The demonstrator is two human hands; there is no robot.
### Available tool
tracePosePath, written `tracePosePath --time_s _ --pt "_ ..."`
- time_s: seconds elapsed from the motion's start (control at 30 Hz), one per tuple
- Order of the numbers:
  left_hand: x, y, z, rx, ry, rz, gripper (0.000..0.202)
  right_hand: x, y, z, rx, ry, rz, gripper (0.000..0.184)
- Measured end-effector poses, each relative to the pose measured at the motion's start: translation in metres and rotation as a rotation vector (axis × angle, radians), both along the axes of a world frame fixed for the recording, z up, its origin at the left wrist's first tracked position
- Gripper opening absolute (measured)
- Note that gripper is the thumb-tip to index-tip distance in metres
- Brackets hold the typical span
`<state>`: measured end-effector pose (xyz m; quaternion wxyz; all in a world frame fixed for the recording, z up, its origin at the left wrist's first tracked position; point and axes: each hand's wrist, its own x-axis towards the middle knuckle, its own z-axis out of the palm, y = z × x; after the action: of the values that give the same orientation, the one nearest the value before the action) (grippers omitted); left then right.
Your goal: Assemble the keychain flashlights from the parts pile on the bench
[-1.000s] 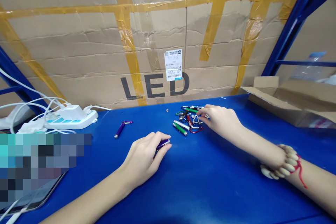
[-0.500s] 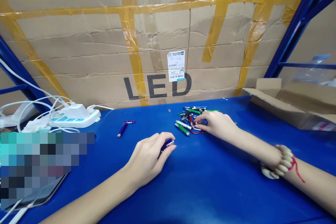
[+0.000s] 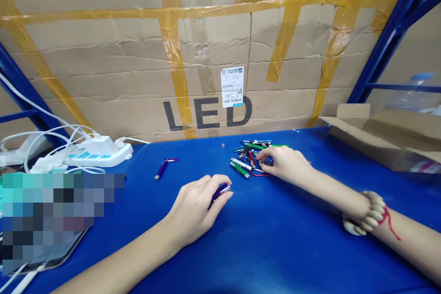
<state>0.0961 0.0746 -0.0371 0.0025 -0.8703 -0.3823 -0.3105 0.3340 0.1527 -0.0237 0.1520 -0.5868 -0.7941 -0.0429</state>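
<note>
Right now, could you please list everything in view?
carton: one, brown, back
label: one, white, on carton
frames: two, blue, left and right
open box: one, brown, right
power strip: one, white, left
cables: several, white, left
phone: one, dark, lower left
table: one, blue, underneath
purple penlights: two, one on table, one held
pile: several penlights, mixed colours, far side
metal bit: one, silver, beside pile
bracelet: one, beige, right wrist
left hand: one, bare, centre
right hand: one, bare, at pile

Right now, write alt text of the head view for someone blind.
A person's left hand holds a purple tube over a blue surface, while the right hand is at a pile of colourful tubes and clips; taped cardboard printed "LED" stands behind.
</note>
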Motion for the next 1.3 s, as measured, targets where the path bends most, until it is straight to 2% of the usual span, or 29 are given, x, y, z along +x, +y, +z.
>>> tracePosePath --time_s 0.27,0.53,0.87,1.3 --pt "0.000 0.000 0.001 0.004 0.009 0.000 0.017 -0.001 0.000 0.001 -0.010 0.010 0.002 0.021" --pt "0.001 0.000 0.000 -0.019 0.021 -0.004 0.018 -0.002 -0.004 0.004 0.141 0.054 0.035 0.022" --pt "0.001 0.000 0.002 0.005 0.031 0.013 0.018 -0.005 -0.010 0.006 0.171 0.147 0.090 0.018" --pt "0.001 0.000 0.002 -0.012 0.027 0.008 0.018 -0.005 -0.009 0.006 0.296 0.248 0.037 0.015"
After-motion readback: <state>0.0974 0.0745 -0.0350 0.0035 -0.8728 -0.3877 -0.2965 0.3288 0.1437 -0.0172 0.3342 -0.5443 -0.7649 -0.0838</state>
